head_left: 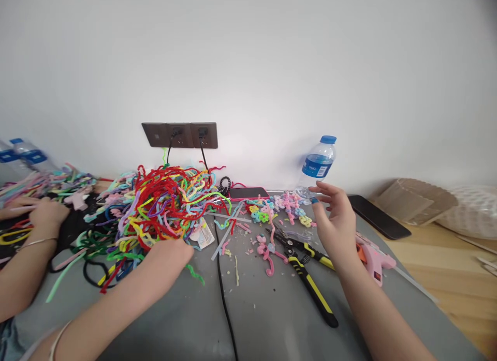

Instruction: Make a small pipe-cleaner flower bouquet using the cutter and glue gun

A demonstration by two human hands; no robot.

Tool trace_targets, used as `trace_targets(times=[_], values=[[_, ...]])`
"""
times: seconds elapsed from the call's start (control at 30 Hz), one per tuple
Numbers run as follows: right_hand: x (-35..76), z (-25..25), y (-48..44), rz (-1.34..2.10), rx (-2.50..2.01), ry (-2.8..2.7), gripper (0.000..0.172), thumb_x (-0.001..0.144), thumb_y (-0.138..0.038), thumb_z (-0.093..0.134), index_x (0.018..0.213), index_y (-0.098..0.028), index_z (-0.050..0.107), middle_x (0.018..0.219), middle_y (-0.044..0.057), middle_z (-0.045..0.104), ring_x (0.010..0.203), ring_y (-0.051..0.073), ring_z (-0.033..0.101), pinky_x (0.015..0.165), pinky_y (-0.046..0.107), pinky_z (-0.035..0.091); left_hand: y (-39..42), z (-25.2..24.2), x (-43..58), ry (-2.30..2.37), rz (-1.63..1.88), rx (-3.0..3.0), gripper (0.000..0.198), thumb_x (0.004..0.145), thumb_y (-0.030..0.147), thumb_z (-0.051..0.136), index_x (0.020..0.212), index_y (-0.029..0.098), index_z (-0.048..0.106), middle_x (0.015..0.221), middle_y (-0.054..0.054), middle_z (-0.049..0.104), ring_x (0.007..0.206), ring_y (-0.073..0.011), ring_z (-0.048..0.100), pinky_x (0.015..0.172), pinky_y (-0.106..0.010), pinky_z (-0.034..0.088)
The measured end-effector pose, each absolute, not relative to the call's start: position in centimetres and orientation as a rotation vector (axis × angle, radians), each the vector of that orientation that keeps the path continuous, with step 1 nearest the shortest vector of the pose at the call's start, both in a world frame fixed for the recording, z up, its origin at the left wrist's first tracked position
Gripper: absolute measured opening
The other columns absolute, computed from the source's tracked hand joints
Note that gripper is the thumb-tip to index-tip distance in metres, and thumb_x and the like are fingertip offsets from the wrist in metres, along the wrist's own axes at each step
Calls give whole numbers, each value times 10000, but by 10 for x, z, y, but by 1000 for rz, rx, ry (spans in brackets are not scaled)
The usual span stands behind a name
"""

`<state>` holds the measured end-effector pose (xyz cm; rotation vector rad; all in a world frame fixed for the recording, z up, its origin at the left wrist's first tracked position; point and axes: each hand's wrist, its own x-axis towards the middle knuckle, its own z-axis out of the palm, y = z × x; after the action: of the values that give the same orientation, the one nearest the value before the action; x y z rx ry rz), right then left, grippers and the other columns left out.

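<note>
My left hand [171,251] rests at the near edge of a big tangled pile of coloured pipe cleaners [163,206]; its fingers are tucked into the strands and hidden. My right hand [336,221] hovers above the grey mat with fingers spread and nothing in it, just over yellow-and-black pliers [306,275] and beside a pink glue gun [375,257]. Small twisted pipe-cleaner shapes [279,206] lie just left of that hand. A water bottle [319,164] stands behind it.
Another person's hand and forearm [39,221] work at the far left among more pipe cleaners. A black cable [223,288] runs down from wall sockets [180,135]. Two phones [248,193] [378,216], cardboard [417,198] and the wooden floor lie at right.
</note>
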<state>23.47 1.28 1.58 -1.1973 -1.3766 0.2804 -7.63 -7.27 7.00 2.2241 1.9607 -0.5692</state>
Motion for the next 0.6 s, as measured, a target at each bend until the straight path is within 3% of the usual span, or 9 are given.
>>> trace_targets(times=[0.1, 0.2, 0.33, 0.5, 0.6], values=[[232, 14, 13, 332, -1169, -1359, 346, 833, -203, 501, 1171, -222, 573, 1089, 88, 677, 911, 230, 616, 779, 377, 450, -67, 97, -82, 1703, -145, 2305, 211, 809, 146, 552, 621, 202, 630, 566, 1, 616, 549, -160, 612, 509, -219, 331], [227, 11, 12, 449, -1110, -1361, 318, 849, -214, 500, 1160, -220, 570, 1035, 79, 673, 896, 221, 608, 772, 368, 455, -57, 123, -83, 1679, 439, 2190, 312, 897, 384, 497, 681, 204, 631, 508, 26, 570, 436, -113, 489, 450, -203, 300], [218, 5, 10, 659, -1028, -1404, 281, 888, -246, 480, 1158, -223, 557, 990, 70, 660, 900, 214, 607, 755, 352, 474, -36, 137, -72, 1618, 1016, 2013, 285, 903, 363, 497, 700, 180, 580, 622, -22, 674, 450, -100, 482, 488, -211, 392], [207, 5, 6, 867, -902, -1469, 252, 899, -279, 512, 1139, -225, 565, 898, 42, 644, 842, 199, 606, 739, 344, 489, -20, 127, -41, 1462, 1126, 1932, 266, 917, 323, 482, 943, 137, 671, 861, -82, 758, 437, -76, 456, 466, -211, 397], [200, 8, -1, 1136, -789, -1549, 271, 919, -349, 537, 1158, -226, 574, 884, 42, 640, 745, 177, 581, 660, 312, 484, -20, 107, -20, 1408, 848, 2049, 301, 935, 292, 436, 857, 143, 686, 786, -60, 741, 489, -103, 509, 483, -213, 396]])
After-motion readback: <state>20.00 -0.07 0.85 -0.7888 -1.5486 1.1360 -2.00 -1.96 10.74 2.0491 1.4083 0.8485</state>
